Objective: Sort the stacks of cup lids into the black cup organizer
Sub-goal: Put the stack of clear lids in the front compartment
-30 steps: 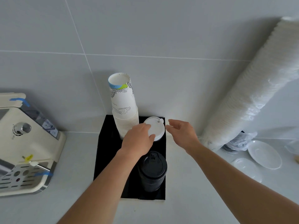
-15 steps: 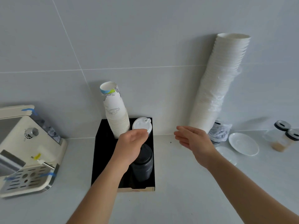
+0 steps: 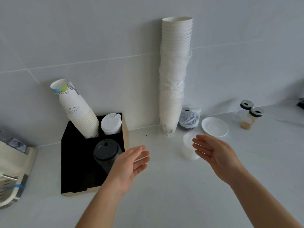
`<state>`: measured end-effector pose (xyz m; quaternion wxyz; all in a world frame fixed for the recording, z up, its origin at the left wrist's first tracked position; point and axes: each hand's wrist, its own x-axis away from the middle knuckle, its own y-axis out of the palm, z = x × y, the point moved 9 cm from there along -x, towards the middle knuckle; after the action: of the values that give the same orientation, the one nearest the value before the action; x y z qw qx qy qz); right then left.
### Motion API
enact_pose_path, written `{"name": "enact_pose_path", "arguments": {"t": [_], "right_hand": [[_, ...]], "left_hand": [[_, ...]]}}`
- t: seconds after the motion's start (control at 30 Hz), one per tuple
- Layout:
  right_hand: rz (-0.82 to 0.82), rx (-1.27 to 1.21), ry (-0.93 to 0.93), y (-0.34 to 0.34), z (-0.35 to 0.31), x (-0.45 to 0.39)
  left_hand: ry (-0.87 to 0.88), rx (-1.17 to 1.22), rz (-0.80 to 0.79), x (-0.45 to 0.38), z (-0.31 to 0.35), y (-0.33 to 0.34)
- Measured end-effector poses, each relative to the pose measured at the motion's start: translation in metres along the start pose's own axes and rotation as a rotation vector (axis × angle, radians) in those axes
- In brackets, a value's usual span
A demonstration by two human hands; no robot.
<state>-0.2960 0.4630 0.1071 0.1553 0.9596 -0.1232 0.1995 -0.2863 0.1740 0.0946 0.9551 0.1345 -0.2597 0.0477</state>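
Observation:
The black cup organizer [image 3: 72,162] stands on the counter at the left. In its back right slot sits a stack of white lids [image 3: 110,123], and a stack of black lids [image 3: 106,152] fills a slot in front of it. A leaning stack of printed paper cups [image 3: 77,111] occupies the back left slot. A stack of clear lids [image 3: 189,148] stands on the counter to the right. My left hand [image 3: 131,163] is open, palm up, just right of the organizer. My right hand [image 3: 213,153] is open beside the clear lids, holding nothing.
A tall stack of white cups [image 3: 174,74] leans against the tiled wall. Beside it lie a bagged bundle of black lids [image 3: 189,119], a white saucer [image 3: 214,126] and two glass jars [image 3: 250,116]. A cream coffee machine [image 3: 13,170] stands at the far left.
My left hand has come off the lids in the organizer and moved right, opening. My right hand has moved right toward the clear lids. The view has swung to the right.

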Motion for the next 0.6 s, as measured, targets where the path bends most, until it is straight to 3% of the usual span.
{"name": "enact_pose_path", "arguments": {"t": [0.23,0.6], "right_hand": [[0.078,-0.023,0.032,-0.057,0.009,-0.024],[0.107,0.296,0.071,-0.085,0.045,-0.099]], "left_hand": [[-0.096,-0.030,0.004,-0.022,-0.037,0.040],[-0.166,-0.306,-0.005,-0.091,-0.070,0.100]]}}
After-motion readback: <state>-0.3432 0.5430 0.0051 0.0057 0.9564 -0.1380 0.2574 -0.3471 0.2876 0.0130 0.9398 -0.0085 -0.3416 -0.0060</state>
